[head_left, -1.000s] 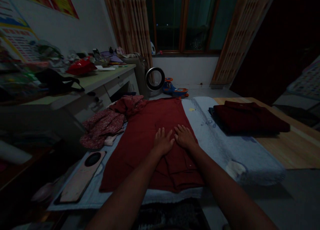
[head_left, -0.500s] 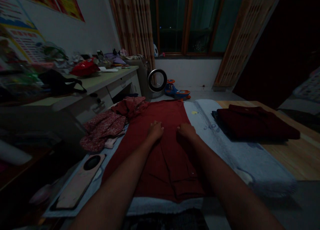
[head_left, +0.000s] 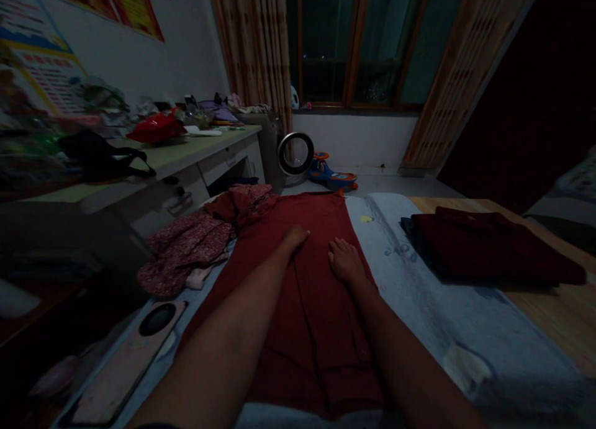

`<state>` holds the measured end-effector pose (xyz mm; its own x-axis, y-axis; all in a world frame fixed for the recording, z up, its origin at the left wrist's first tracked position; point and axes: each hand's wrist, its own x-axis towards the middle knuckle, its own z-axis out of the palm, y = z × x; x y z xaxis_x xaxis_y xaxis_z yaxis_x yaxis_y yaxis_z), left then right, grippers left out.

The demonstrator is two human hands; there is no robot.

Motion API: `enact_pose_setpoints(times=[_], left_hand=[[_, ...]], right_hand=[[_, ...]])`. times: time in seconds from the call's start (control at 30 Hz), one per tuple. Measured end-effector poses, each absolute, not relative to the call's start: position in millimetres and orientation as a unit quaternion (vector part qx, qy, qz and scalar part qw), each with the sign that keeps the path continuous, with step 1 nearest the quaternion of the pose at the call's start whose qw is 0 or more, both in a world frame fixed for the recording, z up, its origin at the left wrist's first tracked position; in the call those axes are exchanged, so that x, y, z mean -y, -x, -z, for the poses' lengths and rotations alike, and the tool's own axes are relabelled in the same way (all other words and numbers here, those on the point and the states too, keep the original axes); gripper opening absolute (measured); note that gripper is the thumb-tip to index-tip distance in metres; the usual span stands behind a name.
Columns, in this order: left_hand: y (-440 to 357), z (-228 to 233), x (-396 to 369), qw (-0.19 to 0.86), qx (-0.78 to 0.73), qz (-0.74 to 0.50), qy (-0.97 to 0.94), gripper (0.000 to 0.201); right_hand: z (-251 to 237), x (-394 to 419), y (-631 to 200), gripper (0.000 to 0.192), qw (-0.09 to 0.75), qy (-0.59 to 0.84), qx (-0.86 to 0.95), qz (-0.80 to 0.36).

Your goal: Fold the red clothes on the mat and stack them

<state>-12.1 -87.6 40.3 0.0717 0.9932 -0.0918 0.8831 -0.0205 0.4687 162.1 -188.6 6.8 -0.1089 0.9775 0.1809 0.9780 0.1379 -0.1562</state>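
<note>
A dark red garment (head_left: 321, 329), which looks like a shirt, lies spread out with a long crease down its middle and wrinkles near its front edge. My left hand (head_left: 295, 236) rests on its upper middle, one digit stretched to the right and the other fingers mostly hidden. To the right, my right hand (head_left: 345, 259) lies palm down on the same cloth, fingers extended and slightly bent. Neither hand appears to grip the fabric. A light blue patterned cover (head_left: 419, 317) is under the garment.
A crumpled red floral cloth (head_left: 186, 249) lies at the left, with a pale phone (head_left: 125, 367) nearer me. Folded dark red clothing (head_left: 493, 246) sits at the right, partly over a wooden surface (head_left: 549, 311). A cluttered desk (head_left: 205, 153) stands along the left wall.
My right hand has gone from curled to flatter, with its fingers spread on the cloth. My left hand has turned slightly, and the view has shifted a little.
</note>
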Motion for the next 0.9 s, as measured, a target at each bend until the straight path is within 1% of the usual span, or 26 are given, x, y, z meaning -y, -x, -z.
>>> enact_pose_setpoints(times=[0.1,0.33,0.43,0.53,0.6,0.73,0.9], left_hand=[[10.6,-35.6,89.4,0.169,-0.673,-0.12,-0.71,0.022],[14.5,-31.9,109.9,0.055,-0.683,-0.125,-0.718,0.035],[8.6,-32.3,112.4,0.009,-0.62,-0.144,-0.771,0.04],[-2.9,-24.2,113.4,0.02,-0.525,-0.135,-0.84,0.042],[-9.3,-15.8,114.9,0.045,-0.506,-0.117,-0.853,0.045],[-13.0,-7.7,117.9,0.073,-0.519,-0.081,-0.848,0.054],[-18.4,-20.4,116.8,0.114,-0.556,-0.041,-0.822,0.056]], right_hand=[[-8.4,190.0,-161.2,0.049,0.12,0.657,0.744,-0.002],[-12.5,190.4,-159.9,0.049,0.11,0.667,0.736,-0.023],[-13.9,190.6,-159.3,0.049,0.11,0.67,0.734,-0.026],[-14.7,191.8,-158.6,0.048,0.111,0.67,0.733,-0.029],[-14.7,192.5,-158.3,0.048,0.113,0.669,0.734,-0.029],[-13.0,192.4,-157.3,0.052,0.105,0.68,0.725,-0.028],[-11.3,191.0,-154.8,0.059,0.095,0.716,0.69,-0.034]])
